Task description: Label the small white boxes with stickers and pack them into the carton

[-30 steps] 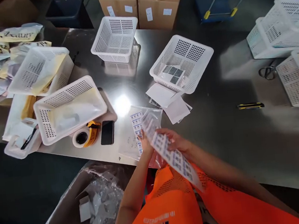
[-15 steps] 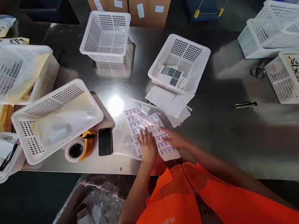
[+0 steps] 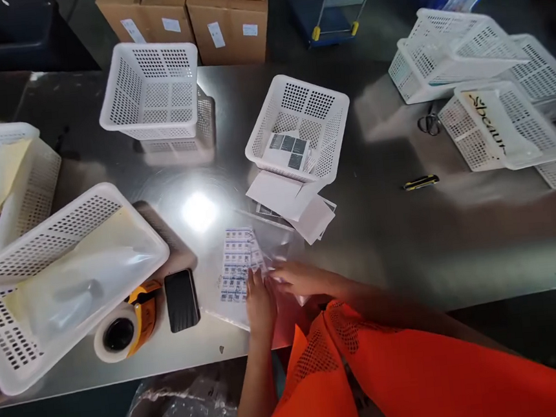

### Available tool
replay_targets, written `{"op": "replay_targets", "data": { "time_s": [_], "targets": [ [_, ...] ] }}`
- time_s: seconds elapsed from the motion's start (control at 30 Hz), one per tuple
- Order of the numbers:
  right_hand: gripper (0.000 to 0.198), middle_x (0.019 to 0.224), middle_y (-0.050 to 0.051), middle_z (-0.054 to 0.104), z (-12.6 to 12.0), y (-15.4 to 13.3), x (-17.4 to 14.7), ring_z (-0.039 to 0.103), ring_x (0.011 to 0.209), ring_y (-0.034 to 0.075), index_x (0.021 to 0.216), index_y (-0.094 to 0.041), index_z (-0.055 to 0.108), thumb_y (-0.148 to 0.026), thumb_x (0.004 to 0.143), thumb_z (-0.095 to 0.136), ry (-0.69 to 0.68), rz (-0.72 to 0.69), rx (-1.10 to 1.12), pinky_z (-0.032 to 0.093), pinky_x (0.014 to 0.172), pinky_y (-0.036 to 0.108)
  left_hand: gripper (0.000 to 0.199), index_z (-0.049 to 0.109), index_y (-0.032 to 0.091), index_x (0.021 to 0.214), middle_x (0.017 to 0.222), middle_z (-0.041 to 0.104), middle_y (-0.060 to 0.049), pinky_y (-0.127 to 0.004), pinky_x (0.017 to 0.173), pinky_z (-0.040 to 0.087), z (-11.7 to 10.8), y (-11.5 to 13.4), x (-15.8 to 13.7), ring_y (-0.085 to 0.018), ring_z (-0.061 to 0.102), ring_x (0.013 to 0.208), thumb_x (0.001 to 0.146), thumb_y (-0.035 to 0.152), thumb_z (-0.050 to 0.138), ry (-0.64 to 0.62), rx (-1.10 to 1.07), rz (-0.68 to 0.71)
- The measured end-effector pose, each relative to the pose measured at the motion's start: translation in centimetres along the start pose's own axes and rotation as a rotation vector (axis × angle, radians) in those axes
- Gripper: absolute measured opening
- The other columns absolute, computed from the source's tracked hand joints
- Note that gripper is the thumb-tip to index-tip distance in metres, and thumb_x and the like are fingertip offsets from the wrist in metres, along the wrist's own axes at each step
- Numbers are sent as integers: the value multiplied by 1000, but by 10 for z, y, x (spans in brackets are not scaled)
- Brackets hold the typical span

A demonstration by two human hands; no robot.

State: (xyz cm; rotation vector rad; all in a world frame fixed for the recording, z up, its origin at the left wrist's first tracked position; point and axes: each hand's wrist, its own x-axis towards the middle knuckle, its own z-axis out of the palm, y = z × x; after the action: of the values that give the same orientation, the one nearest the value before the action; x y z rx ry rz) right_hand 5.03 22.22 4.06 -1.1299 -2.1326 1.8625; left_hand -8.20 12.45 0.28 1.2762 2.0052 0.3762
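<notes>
Sheets of small printed labels (image 3: 237,264) lie overlapping on a clear plastic bag (image 3: 219,310) at the table's near edge. My left hand (image 3: 261,304) rests on their lower right part, open, its fingers stretched forward and close together. From the right, my right hand (image 3: 303,279) reaches over the bag beside the sheets. Its fingers are extended and slightly apart, near the left fingertips. Clear film shows under the right hand, and part of the sheets is hidden by the hands. White cards (image 3: 282,198) lie loose just beyond the bag.
A white basket (image 3: 334,132) with printed cards stands behind the loose cards; another basket (image 3: 151,122) is further left. Nearby left are a phone (image 3: 181,301), a tape roll (image 3: 118,335) and a basket with a plastic packet (image 3: 90,283). A yellow-black cutter (image 3: 420,183) and scissors (image 3: 429,122) lie right.
The view has shifted, so the table items appear further left. The right label sheet has moved leftward under or against the other, and my left fingers have come closer together.
</notes>
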Motion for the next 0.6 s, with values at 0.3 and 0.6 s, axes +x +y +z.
{"op": "replay_targets", "data": {
  "time_s": [0.3, 0.6],
  "targets": [
    [62, 159, 9, 21, -138, 57, -8, 21, 148, 30, 146, -16, 48, -19, 84, 55, 927, 229, -725, 29, 121, 53, 49, 53, 9, 141, 155, 43, -20, -49, 122, 30, -38, 48, 119, -33, 25, 152, 93, 20, 52, 228, 238, 339],
    [66, 146, 11, 40, -188, 83, 12, 43, 130, 24, 142, -16, 46, -24, 80, 65, 806, 98, -774, 41, 111, 41, 62, 59, 15, 139, 164, 28, -12, -56, 122, 23, -26, 99, 238, -36, 13, 154, 80, -2, 48, -36, 453, 468]
  ]
}}
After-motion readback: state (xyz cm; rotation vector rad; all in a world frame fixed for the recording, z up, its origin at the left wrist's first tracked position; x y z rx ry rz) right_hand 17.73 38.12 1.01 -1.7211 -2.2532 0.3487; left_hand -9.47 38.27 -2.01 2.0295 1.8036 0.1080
